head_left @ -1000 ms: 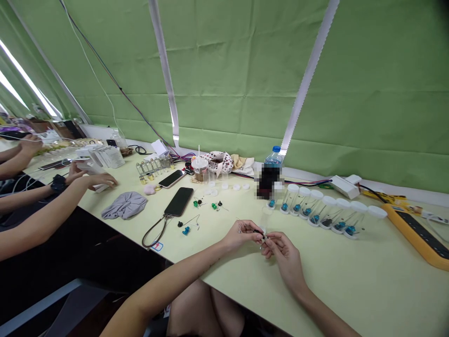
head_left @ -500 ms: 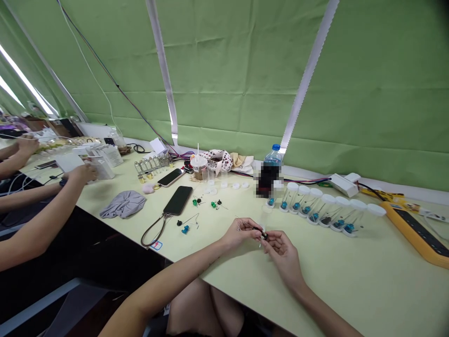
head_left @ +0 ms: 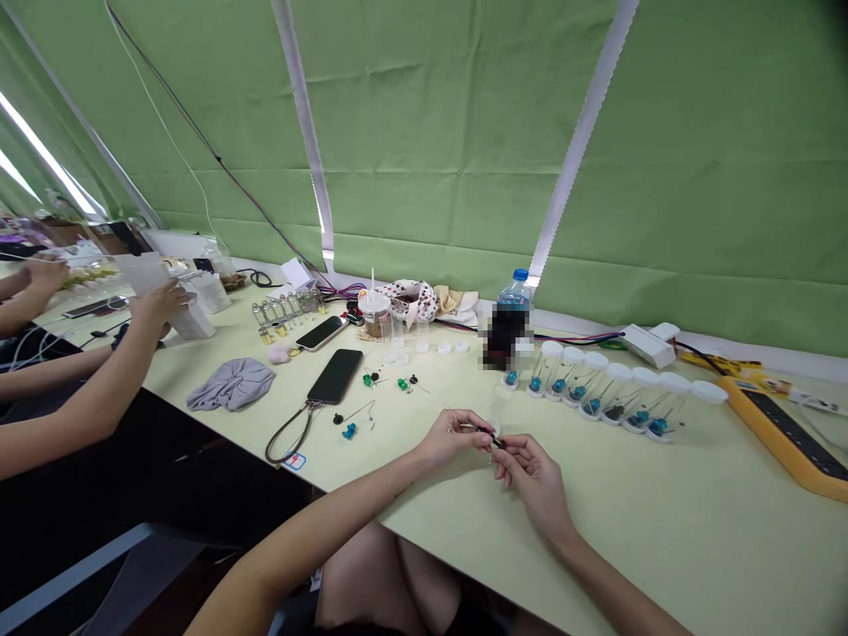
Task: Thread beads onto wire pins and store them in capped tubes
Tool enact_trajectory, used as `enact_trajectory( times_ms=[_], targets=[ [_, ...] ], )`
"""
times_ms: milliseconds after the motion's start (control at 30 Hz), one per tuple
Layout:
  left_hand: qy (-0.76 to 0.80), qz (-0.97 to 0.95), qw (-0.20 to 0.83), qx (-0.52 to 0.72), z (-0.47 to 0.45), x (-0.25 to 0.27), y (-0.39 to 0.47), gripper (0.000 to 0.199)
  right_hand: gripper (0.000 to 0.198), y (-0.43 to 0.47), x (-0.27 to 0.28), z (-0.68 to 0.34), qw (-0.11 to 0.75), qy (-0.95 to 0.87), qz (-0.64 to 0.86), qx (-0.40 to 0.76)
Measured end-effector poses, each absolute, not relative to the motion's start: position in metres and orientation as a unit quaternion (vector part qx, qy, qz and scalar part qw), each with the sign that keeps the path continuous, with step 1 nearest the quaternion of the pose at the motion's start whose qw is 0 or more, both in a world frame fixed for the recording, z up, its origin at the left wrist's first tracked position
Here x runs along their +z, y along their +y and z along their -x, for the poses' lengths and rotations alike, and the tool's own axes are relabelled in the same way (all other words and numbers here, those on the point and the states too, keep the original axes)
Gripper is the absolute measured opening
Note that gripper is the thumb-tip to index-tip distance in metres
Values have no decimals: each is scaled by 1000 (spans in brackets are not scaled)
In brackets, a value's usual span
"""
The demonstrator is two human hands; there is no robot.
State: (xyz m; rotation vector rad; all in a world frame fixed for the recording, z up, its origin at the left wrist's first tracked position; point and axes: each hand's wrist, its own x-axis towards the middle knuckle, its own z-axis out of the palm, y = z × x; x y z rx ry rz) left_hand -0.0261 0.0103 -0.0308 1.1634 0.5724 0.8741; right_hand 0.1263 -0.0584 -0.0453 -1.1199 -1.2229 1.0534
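Between my two hands, just above the table, is a small black part (head_left: pixel 498 442), mostly covered by fingertips. My left hand (head_left: pixel 457 435) pinches it from the left, and a thin metal wire (head_left: pixel 450 422) shows at its fingers. From the right, my right hand (head_left: pixel 528 470) closes thumb and fingers on the same part. Behind the hands stands a row of clear tubes with white caps (head_left: pixel 619 374), with blue pieces and wires in them. Left of my hands lie a blue piece (head_left: pixel 349 431) with wire and green pieces (head_left: pixel 404 384) beside small black ones.
A phone (head_left: pixel 336 376) with a strap, a grey cloth (head_left: pixel 231 383), a cup with a straw (head_left: pixel 376 314) and a bottle (head_left: pixel 515 290) are around the table. An orange power strip (head_left: pixel 785 433) lies at the right. At the left, a co-worker's hand (head_left: pixel 159 305) holds white boxes.
My hands stay almost in place on the small black part, with my right fingers slightly shifted. The co-worker's hand has moved a little with a white box.
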Motion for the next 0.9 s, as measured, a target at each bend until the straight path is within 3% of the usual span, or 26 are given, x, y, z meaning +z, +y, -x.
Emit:
enact_trajectory(
  times_ms=[333,900],
  targets=[
    [255,-517,712,400,26,-36,14,32,33,-54,-47,-130,559,-504,504,424],
    [262,-513,708,409,26,-29,11,35,31,-55,-48,-126,569,-510,484,425]
  ],
)
